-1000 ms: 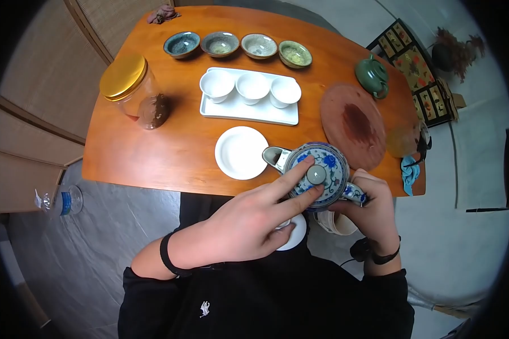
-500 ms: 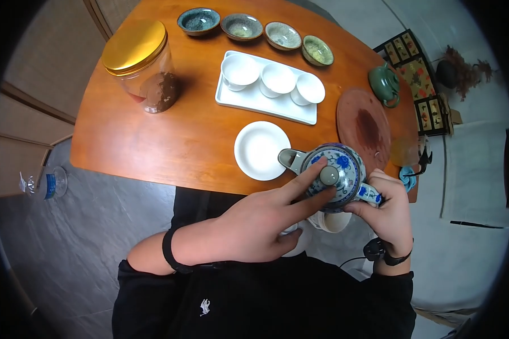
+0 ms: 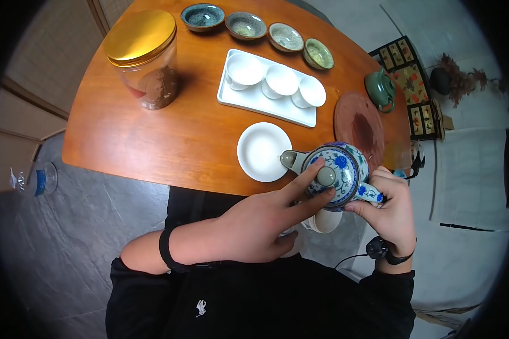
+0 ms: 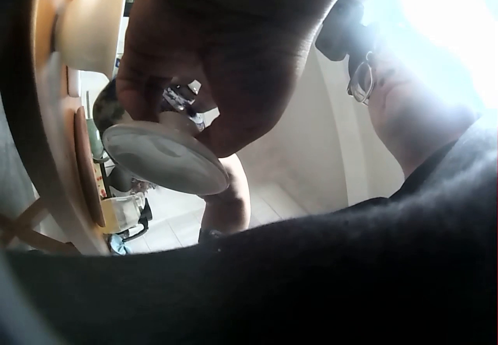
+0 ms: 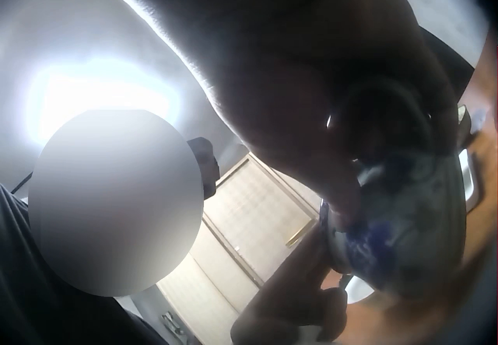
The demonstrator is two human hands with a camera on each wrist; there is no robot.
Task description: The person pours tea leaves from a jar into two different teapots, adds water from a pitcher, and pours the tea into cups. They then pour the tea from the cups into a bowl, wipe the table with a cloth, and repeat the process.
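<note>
My right hand point(image 3: 390, 212) grips the handle of a blue-and-white teapot point(image 3: 345, 166), held at the table's front edge. Two fingers of my left hand point(image 3: 251, 226) rest on the teapot's lid beside its knob point(image 3: 326, 176). In the left wrist view, that hand's other fingers pinch a white lid point(image 4: 163, 158) by its knob, below the palm. A white cup point(image 3: 325, 220) shows partly beneath the teapot; what supports it is hidden. The spout tip overlaps the right rim of a white plate point(image 3: 264, 152) in the head view.
Three white cups stand on a white tray point(image 3: 265, 107) behind the plate. Several glazed bowls line the back. A gold-lidded jar point(image 3: 141, 56) stands left; a reddish round board point(image 3: 359, 127) and a green teapot point(image 3: 380, 89) are at the right.
The head view has shifted, so the tabletop things appear further right or higher. Both hands keep their hold around the teapot. The white lid under my left hand shows less in the head view.
</note>
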